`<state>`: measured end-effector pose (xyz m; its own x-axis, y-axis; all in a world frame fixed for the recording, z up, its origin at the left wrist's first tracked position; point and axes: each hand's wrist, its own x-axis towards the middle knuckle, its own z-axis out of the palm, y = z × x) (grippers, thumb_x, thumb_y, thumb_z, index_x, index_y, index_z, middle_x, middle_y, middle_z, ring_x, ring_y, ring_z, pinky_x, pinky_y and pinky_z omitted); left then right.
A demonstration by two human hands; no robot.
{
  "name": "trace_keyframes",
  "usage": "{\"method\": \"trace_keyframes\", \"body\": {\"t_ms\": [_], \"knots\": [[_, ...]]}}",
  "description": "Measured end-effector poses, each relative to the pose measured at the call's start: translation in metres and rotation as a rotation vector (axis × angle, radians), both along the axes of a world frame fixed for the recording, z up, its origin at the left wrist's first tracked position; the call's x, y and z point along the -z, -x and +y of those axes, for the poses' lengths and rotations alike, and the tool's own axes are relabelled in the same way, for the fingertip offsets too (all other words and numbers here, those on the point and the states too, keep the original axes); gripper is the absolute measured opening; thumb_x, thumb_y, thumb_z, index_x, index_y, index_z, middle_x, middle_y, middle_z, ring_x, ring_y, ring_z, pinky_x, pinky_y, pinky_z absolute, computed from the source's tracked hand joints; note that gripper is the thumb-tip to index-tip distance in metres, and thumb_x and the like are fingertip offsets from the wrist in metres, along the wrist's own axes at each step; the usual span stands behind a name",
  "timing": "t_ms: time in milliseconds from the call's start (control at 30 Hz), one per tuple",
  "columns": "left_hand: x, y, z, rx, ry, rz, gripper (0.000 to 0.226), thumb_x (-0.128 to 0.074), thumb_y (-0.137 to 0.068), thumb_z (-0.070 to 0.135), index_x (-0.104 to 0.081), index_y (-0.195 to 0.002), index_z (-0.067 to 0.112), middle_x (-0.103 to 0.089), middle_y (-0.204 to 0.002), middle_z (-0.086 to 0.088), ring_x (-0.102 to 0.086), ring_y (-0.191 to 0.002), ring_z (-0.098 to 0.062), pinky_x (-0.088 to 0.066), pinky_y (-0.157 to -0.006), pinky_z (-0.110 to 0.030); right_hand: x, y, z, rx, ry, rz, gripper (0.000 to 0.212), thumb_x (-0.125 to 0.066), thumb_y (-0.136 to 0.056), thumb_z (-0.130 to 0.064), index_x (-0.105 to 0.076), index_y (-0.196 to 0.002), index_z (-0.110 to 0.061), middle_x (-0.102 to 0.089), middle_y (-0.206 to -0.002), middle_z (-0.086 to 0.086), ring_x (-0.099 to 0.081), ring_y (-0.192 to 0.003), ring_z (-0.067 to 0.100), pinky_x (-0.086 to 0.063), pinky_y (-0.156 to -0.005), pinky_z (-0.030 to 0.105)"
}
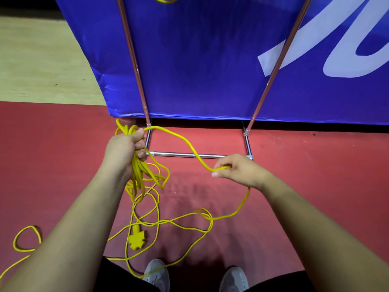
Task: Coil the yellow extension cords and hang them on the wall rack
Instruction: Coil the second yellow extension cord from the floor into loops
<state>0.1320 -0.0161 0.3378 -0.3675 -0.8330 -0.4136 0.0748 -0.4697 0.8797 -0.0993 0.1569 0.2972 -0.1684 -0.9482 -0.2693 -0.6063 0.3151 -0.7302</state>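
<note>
Evidently mid-coil: left hand (124,148) at nine o'clock fisted round the gathered loops of the yellow extension cord (137,175), right hand (237,169) at three o'clock pinching the running length, slack and socket end (136,240) on the floor (273,218) at six; next, I judge, another loop must be carried across.

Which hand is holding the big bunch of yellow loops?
The left hand. It grips the whole gathered coil of yellow cord, while the right hand only pinches a single strand leading off that coil.
</note>
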Motion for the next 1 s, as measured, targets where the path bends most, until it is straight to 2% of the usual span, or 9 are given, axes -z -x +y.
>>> {"method": "trace_keyframes", "body": {"t_ms": [133, 233, 400, 533, 600, 667, 767, 933, 1000], "knots": [[0.002, 0.000, -0.002, -0.024, -0.037, -0.012, 0.019, -0.048, -0.098, 0.020, -0.050, -0.080, 0.016, -0.034, -0.042, 0.010, -0.031, -0.033, -0.007, -0.026, -0.037, -0.014, -0.013, -0.009, -0.004, 0.170, 0.283, -0.149, 0.022, -0.058, -0.095, -0.011, -0.068, -0.076, -0.015, -0.059, -0.075, 0.004, -0.053, -0.066, 0.012, -0.045, -0.066, 0.023], [0.006, 0.000, -0.003, 0.022, -0.028, -0.044, 0.019, -0.048, -0.098, 0.020, -0.051, -0.080, 0.016, -0.034, -0.043, 0.010, -0.031, -0.033, -0.007, -0.027, -0.037, -0.016, -0.014, -0.006, -0.004, 0.442, 0.319, -0.375, 0.028, -0.048, -0.100, -0.013, -0.068, -0.080, -0.015, -0.052, -0.065, 0.002, -0.043, -0.055, 0.012, -0.036, -0.052, 0.025], [0.007, 0.004, 0.001, 0.086, 0.017, -0.051, 0.024, -0.050, -0.097, 0.020, -0.050, -0.074, 0.014, -0.034, -0.043, 0.009, -0.031, -0.033, -0.007, -0.026, -0.037, -0.016, -0.014, 0.009, -0.006, 0.663, 0.312, -0.210, 0.016, -0.050, -0.097, -0.010, -0.061, -0.084, -0.013, -0.042, -0.058, -0.003, -0.033, -0.050, 0.010, -0.027, -0.046, 0.022], [0.007, 0.003, -0.001, 0.059, 0.044, -0.089, 0.023, -0.052, -0.095, 0.020, -0.051, -0.074, 0.013, -0.035, -0.043, 0.008, -0.032, -0.033, -0.009, -0.026, -0.037, -0.016, -0.031, 0.015, -0.003, 0.314, 0.071, 0.261, 0.018, -0.059, -0.091, -0.013, -0.070, -0.078, -0.019, -0.060, -0.067, -0.001, -0.055, -0.068, 0.018, -0.045, -0.065, 0.029], [0.006, 0.002, 0.003, 0.116, 0.114, -0.156, 0.020, -0.057, -0.093, 0.019, -0.052, -0.075, 0.012, -0.038, -0.044, 0.006, -0.034, -0.034, -0.011, -0.027, -0.039, -0.018, -0.045, 0.010, 0.000, 0.002, -0.135, 0.281, 0.019, -0.063, -0.088, -0.012, -0.072, -0.074, -0.020, -0.065, -0.068, -0.008, -0.060, -0.070, 0.008, -0.046, -0.069, 0.026], [0.004, 0.003, 0.012, 0.268, 0.225, -0.277, 0.023, -0.058, -0.093, 0.017, -0.050, -0.071, 0.012, -0.041, -0.045, 0.004, -0.037, -0.034, -0.012, -0.028, -0.038, -0.019, -0.058, -0.004, 0.002, -0.199, -0.249, 0.145, 0.027, -0.065, -0.087, -0.009, -0.069, -0.067, -0.026, -0.058, -0.056, -0.013, -0.051, -0.056, -0.001, -0.041, -0.062, 0.022], [-0.002, 0.012, 0.032, 0.503, 0.294, -0.399, 0.025, -0.058, -0.094, 0.018, -0.052, -0.071, 0.009, -0.055, -0.049, 0.000, -0.052, -0.036, -0.015, -0.036, -0.039, -0.018, -0.065, -0.022, 0.003, -0.302, -0.186, -0.169, 0.023, -0.063, -0.088, -0.009, -0.070, -0.071, -0.023, -0.044, -0.053, -0.003, -0.035, -0.048, 0.009, -0.030, -0.050, 0.023], [-0.012, 0.026, 0.063, 0.631, 0.060, -0.092, 0.017, -0.055, -0.093, 0.016, -0.058, -0.091, 0.000, -0.071, -0.075, -0.023, -0.071, -0.062, -0.026, -0.057, -0.055, -0.027, -0.058, -0.034, -0.006, -0.125, 0.022, -0.688, 0.018, -0.054, -0.090, -0.021, -0.062, -0.077, -0.010, -0.029, -0.048, -0.005, -0.018, -0.043, 0.008, -0.012, -0.044, 0.022], [-0.015, 0.029, 0.072, 0.679, 0.044, -0.051, 0.020, -0.058, -0.088, 0.019, -0.060, -0.091, 0.000, -0.069, -0.068, -0.022, -0.069, -0.057, -0.027, -0.055, -0.052, -0.028, -0.056, -0.034, -0.009, 0.011, 0.093, -0.758, 0.024, -0.052, -0.096, -0.021, -0.060, -0.076, -0.010, -0.027, -0.048, -0.007, -0.017, -0.041, 0.006, -0.011, -0.043, 0.023]]}}
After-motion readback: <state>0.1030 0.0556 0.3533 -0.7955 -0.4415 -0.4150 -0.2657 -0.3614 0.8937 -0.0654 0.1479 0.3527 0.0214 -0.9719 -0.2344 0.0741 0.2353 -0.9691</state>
